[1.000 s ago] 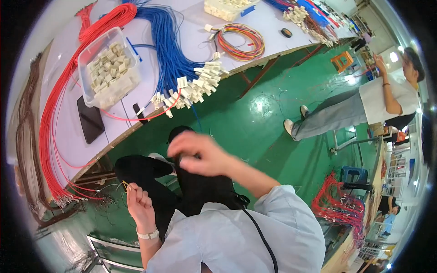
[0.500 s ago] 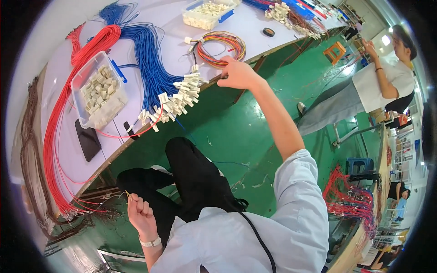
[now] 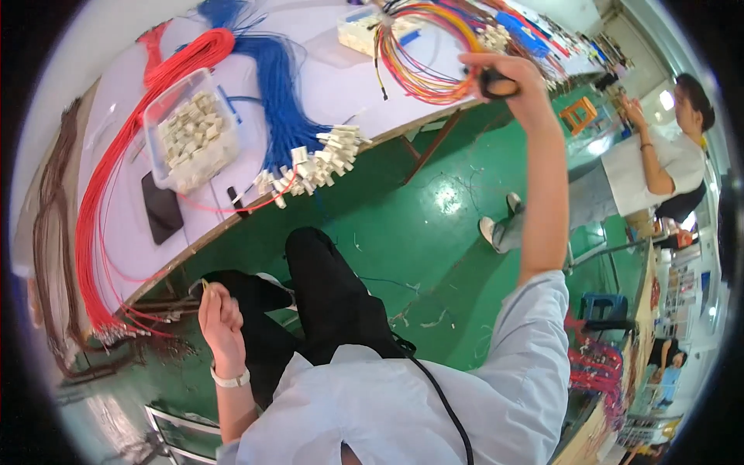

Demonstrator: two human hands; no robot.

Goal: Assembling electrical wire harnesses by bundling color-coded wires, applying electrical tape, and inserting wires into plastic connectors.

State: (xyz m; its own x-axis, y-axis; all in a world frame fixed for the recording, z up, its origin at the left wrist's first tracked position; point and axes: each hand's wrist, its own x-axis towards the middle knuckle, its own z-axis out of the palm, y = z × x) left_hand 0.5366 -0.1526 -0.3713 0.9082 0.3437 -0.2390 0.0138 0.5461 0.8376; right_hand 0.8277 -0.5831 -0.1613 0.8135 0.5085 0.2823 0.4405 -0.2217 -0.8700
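My right hand (image 3: 518,89) reaches out over the far table edge. Its fingers are closed around a black roll of tape (image 3: 497,83) and the near side of a coil of wires (image 3: 434,94) in red, yellow and other colours. The coil looks raised and tilted, with a black wire end hanging from its left side. My left hand (image 3: 221,316) is closed in a pinch beside my leg, low and left of the table edge. A thin yellow bit, like a wire end, sticks up from its fingertips; the rest is hidden.
A clear box of white connectors (image 3: 194,139) stands on the table (image 3: 213,205) near a phone (image 3: 161,208). Red wires (image 3: 97,225) and blue wires with white connectors (image 3: 283,93) hang over the edge. Another connector box (image 3: 360,35) is behind the coil. A person (image 3: 655,155) stands at the right.
My right hand has moved right and picked up the tape roll, and the coil has come up off the table with it. The left hand stays pinched, slightly shifted in view.
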